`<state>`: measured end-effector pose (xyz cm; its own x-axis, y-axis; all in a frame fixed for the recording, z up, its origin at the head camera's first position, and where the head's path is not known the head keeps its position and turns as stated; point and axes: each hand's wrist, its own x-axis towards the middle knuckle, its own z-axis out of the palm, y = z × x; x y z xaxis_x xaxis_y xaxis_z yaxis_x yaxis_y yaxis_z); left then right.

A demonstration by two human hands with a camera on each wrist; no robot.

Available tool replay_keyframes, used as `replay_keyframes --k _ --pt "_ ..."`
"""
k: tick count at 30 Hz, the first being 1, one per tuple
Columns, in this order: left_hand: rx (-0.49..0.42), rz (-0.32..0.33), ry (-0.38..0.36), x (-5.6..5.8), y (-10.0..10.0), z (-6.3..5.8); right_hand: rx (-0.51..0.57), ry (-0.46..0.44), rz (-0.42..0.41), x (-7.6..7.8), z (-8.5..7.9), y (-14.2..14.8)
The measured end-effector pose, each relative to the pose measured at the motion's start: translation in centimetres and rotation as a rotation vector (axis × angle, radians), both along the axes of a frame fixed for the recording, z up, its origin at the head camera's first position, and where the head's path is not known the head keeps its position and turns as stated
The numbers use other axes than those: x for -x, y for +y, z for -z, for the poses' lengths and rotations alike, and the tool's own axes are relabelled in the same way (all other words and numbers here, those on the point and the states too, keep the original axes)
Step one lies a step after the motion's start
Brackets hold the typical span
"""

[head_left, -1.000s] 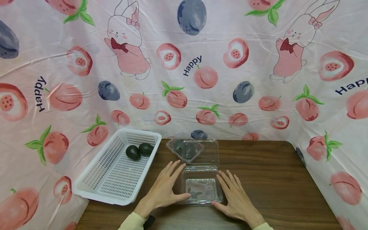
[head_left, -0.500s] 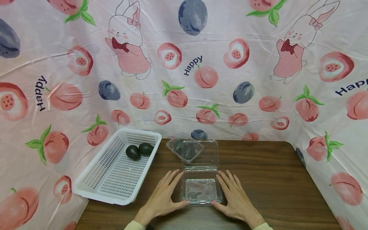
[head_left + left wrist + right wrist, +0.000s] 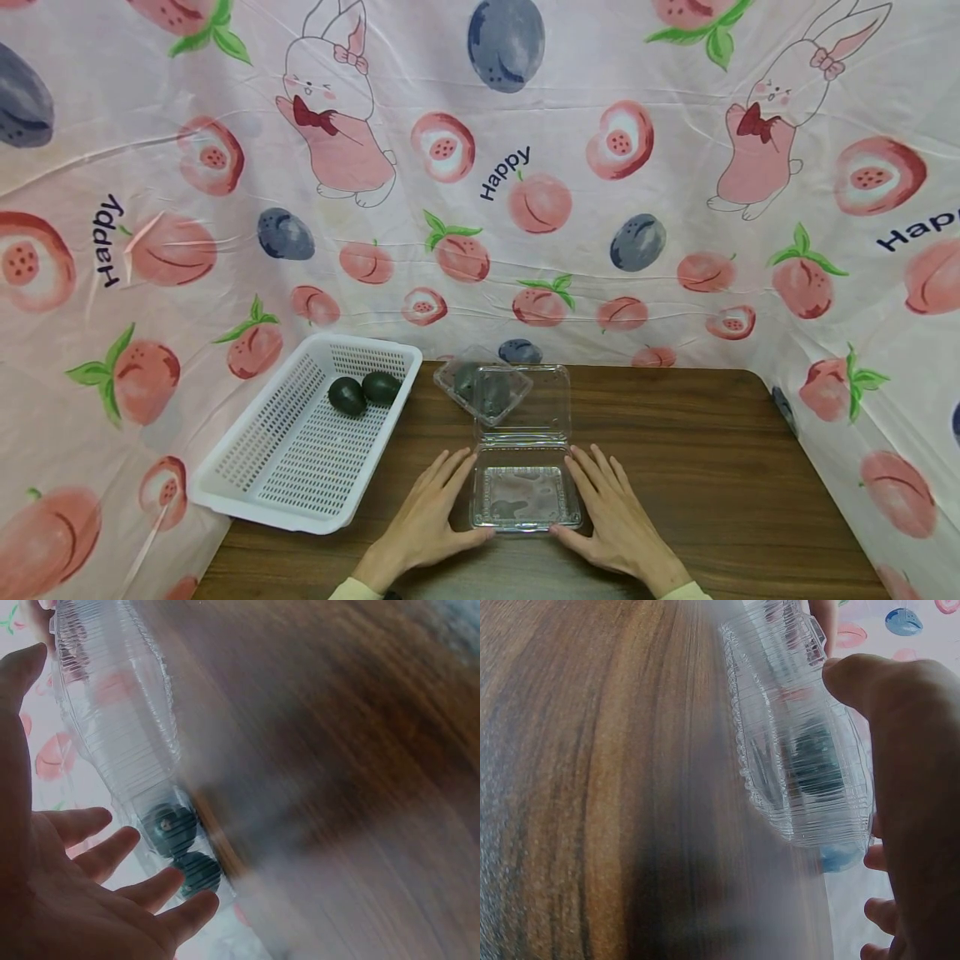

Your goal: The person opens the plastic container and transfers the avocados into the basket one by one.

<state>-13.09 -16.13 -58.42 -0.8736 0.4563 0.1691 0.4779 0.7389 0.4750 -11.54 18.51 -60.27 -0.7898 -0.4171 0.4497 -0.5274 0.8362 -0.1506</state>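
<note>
A clear plastic clamshell box (image 3: 525, 493) stands in front of me with its lid (image 3: 553, 400) raised toward the back; no fruit lies in its base. My left hand (image 3: 423, 518) is spread along the box's left side, thumb by the front left corner. On the other side, my right hand (image 3: 621, 529) has straight fingers along the right wall and its thumb at the front edge. In the right wrist view that thumb (image 3: 851, 679) lies right at the rim of the clear box (image 3: 780, 742). The left wrist view shows the left fingers (image 3: 154, 889) extended and holding nothing.
A white perforated basket (image 3: 296, 523) stands at the left, holding two dark avocados (image 3: 347, 397) at its far right. Behind the raised lid sits another clear box (image 3: 447, 379) with dark green avocados (image 3: 171, 829) inside. A fruit-print cloth (image 3: 570, 125) walls in the wooden table (image 3: 712, 467).
My left hand has drawn back slightly, from the box's hinge corner toward me along its left side. The right hand and the box have stayed nearly still.
</note>
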Motion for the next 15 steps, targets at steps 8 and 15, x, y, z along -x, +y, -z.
replay_keyframes --k 8,15 --pt "0.021 0.012 0.026 0.00 0.43 0.23 0.005 0.000 -0.005 0.08 -0.06 0.23" --pt "0.023 0.011 0.028 0.14 0.86 0.26 0.008 -0.012 -0.003 0.15 -0.22 0.51"
